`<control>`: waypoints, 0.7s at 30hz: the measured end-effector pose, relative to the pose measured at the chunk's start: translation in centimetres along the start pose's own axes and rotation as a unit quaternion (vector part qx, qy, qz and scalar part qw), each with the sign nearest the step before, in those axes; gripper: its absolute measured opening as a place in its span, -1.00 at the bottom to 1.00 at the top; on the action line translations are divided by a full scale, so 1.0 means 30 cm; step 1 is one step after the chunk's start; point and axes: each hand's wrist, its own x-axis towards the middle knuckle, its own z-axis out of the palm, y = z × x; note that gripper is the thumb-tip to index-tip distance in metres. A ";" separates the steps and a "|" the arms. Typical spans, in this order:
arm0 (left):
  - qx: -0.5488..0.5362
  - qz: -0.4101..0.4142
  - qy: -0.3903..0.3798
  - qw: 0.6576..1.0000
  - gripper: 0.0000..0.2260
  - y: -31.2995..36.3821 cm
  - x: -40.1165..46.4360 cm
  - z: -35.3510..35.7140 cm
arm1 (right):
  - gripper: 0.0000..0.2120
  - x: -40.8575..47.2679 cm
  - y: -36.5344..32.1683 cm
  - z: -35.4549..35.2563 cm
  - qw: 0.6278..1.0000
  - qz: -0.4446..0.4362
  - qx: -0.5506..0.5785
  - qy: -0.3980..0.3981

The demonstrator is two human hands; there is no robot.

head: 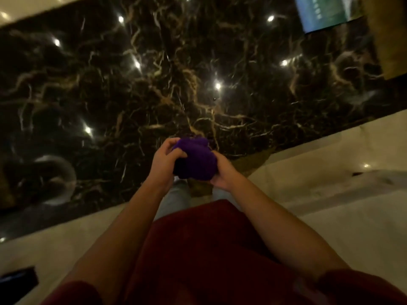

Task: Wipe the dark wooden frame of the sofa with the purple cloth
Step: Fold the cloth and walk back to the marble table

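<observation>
Both hands bunch purple cloth (196, 158) over dark marble floor (154, 73).

Purple cloth (196, 159), deep violet, seemingly fuzzy though blurred, bunched into a rounded wad, held in mid-air just below frame centre, gripped at its 9 o'clock and 4 o'clock sides, dark-shadowed underneath

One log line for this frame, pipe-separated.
left hand: holds purple cloth | right hand: holds cloth | cloth: bunched, above dark marble floor | sofa frame: not in view
</observation>
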 end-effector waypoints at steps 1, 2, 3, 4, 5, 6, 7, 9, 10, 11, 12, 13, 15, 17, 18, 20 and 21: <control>-0.006 -0.010 0.013 1.000 -0.70 -0.026 0.037 0.002 | -0.57 0.033 -0.021 -0.027 1.000 0.014 -0.014 0.003; -0.007 -0.018 0.024 1.000 -0.70 -0.054 0.082 0.006 | -0.56 0.070 -0.041 -0.056 0.999 0.030 -0.026 0.000; -0.007 -0.025 0.035 0.999 -0.71 -0.080 0.135 0.010 | -0.52 0.107 -0.066 -0.085 0.998 0.044 -0.034 -0.006; -0.005 -0.033 0.043 0.999 -0.71 -0.113 0.190 0.015 | -0.44 0.145 -0.086 -0.118 0.997 0.058 -0.042 -0.013; -0.004 -0.043 0.049 0.998 -0.70 -0.144 0.255 0.019 | -0.36 0.191 -0.109 -0.150 0.996 0.070 -0.056 -0.019; -0.001 -0.054 0.055 0.997 -0.69 -0.174 0.324 0.023 | -0.30 0.246 -0.129 -0.182 0.994 0.078 -0.077 -0.023; 0.002 -0.070 0.060 0.996 -0.68 -0.205 0.388 0.027 | -0.28 0.298 -0.141 -0.214 0.992 0.084 -0.096 -0.025; 0.003 -0.094 0.049 0.994 -0.69 -0.264 0.513 0.033 | -0.33 0.407 -0.154 -0.267 0.988 0.085 -0.129 -0.022; 0.003 -0.102 0.040 0.994 -0.70 -0.292 0.569 0.033 | -0.39 0.459 -0.156 -0.287 0.986 0.084 -0.144 -0.023; 0.008 -0.109 0.037 0.993 -0.71 -0.323 0.620 0.028 | -0.46 0.506 -0.156 -0.306 0.983 0.084 -0.161 -0.026; 0.015 -0.114 0.037 0.993 -0.72 -0.355 0.667 0.020 | -0.52 0.551 -0.158 -0.320 0.980 0.085 -0.179 -0.028; 0.018 -0.122 0.036 0.992 -0.72 -0.384 0.712 0.011 | -0.56 0.596 -0.163 -0.332 0.976 0.088 -0.197 -0.025; 0.010 -0.141 0.038 0.989 -0.73 -0.447 0.791 -0.008 | -0.57 0.676 -0.168 -0.348 0.969 0.091 -0.227 -0.010; 0.013 -0.152 0.049 0.987 -0.73 -0.514 0.862 -0.036 | -0.59 0.753 -0.163 -0.358 0.959 0.075 -0.272 0.018; 0.021 -0.154 0.051 0.987 -0.74 -0.544 0.894 -0.049 | -0.60 0.786 -0.157 -0.360 0.952 0.058 -0.298 0.037; 0.039 -0.145 0.062 0.987 -0.75 -0.599 0.949 -0.074 | -0.62 0.837 -0.146 -0.350 0.938 0.024 -0.339 0.074; 0.062 -0.135 0.071 0.986 -0.74 -0.623 0.969 -0.086 | -0.62 0.856 -0.141 -0.342 0.930 0.014 -0.357 0.091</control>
